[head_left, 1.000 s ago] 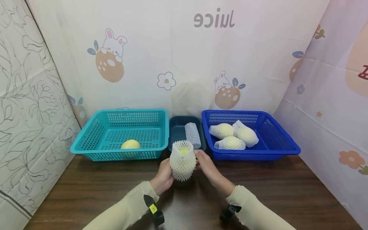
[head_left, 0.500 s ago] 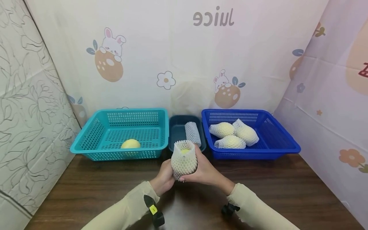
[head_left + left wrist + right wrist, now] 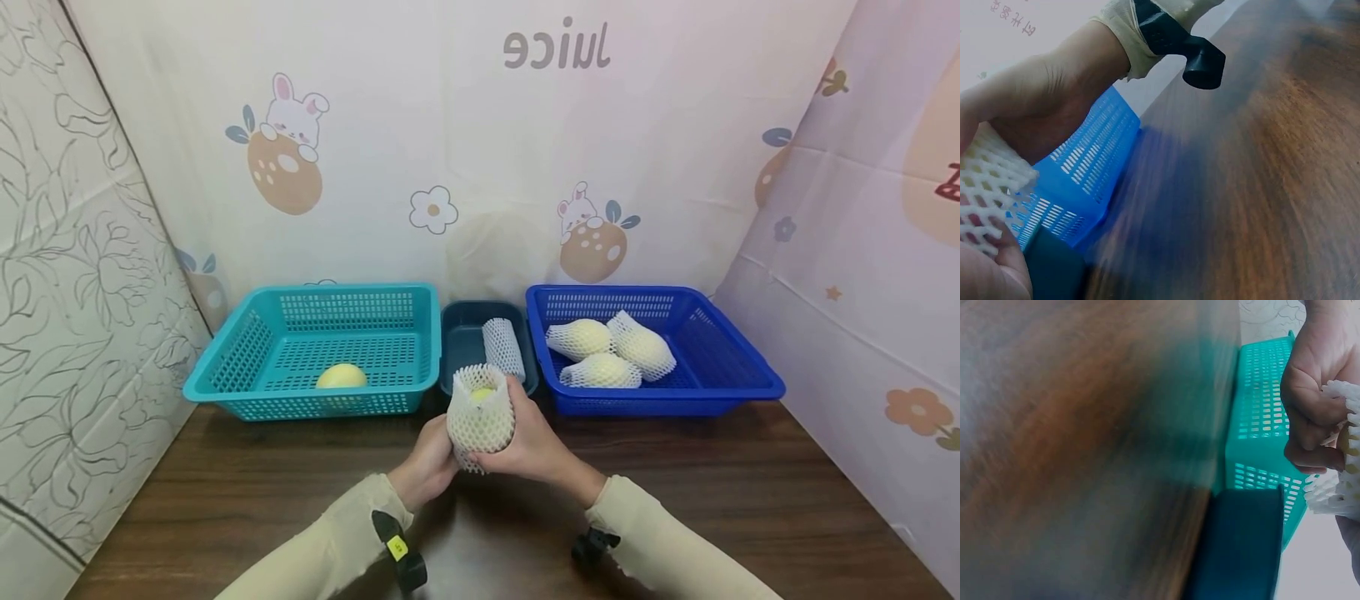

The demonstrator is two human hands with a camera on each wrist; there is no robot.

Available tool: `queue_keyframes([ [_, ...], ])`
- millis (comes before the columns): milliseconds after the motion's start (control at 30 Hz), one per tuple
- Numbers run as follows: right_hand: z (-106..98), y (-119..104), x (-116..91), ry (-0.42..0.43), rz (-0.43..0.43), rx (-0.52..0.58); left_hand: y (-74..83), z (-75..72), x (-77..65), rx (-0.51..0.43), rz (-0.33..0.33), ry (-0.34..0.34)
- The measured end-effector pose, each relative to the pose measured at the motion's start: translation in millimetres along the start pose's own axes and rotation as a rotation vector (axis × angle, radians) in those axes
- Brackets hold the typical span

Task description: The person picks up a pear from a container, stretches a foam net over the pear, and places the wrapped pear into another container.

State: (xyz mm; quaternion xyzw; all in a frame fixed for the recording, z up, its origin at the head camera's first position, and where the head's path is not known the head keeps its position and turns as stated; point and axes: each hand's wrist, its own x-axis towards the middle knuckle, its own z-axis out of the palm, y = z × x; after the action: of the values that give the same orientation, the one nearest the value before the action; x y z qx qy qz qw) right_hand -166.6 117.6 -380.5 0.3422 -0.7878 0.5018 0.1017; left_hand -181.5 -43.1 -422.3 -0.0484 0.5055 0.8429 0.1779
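Both of my hands hold a pale yellow fruit in a white foam net sleeve (image 3: 481, 427), above the table in front of the small dark tray. My left hand (image 3: 430, 461) grips it from the left and below. On the right side my right hand (image 3: 534, 443) curves round it, the thumb lying across the lower front. The sleeve's top end gapes and shows the yellow fruit inside. In the left wrist view the net (image 3: 991, 181) lies between the two hands. Fingers of the left hand (image 3: 1310, 419) curl against the sleeve in the right wrist view.
A teal basket (image 3: 311, 396) on the left holds one bare yellow fruit (image 3: 342, 376). At centre, the dark tray (image 3: 461, 333) contains foam net sleeving (image 3: 503, 350). The blue basket (image 3: 720, 392) on the right holds several netted fruits (image 3: 602, 372). A printed curtain hangs behind.
My right hand has moved from the sleeve's far right side to wrap round its right and lower front. The netted fruit has shifted slightly right. During the last half second little has moved.
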Motion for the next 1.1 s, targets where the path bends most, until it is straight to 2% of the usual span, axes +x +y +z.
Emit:
queue_keyframes([
  [133,-8,-8,5,-0.005,-0.064,-0.021,9.4,2.0,-2.8,0.06,-0.002,-0.043],
  [333,-29,-19,18,-0.016,-0.099,-0.053,25.4,1.8,-2.9,0.238,0.068,-0.127],
  [433,-43,-10,27,-0.009,-0.101,-0.101,35.9,0.3,-2.4,0.293,0.089,-0.124],
  [533,-60,1,36,-0.004,-0.096,-0.158,48.1,-1.6,-2.5,0.329,0.118,-0.088],
  [633,-80,0,43,-0.008,-0.084,-0.193,60.8,-5.8,-1.7,0.38,0.191,-0.056],
  [733,-102,-1,49,-0.004,-0.054,-0.225,72.3,-12.4,0.3,0.466,0.306,-0.036],
  [900,-141,-4,56,-0.002,0.005,-0.338,86.0,-27.3,2.3,0.754,0.478,0.008],
  [1000,-163,1,57,-0.004,0.063,-0.384,87.1,-35.6,4.3,0.923,0.542,0.039],
  [1100,-181,7,55,0.003,0.112,-0.417,83.8,-42.4,7.2,1.006,0.562,0.058],
])
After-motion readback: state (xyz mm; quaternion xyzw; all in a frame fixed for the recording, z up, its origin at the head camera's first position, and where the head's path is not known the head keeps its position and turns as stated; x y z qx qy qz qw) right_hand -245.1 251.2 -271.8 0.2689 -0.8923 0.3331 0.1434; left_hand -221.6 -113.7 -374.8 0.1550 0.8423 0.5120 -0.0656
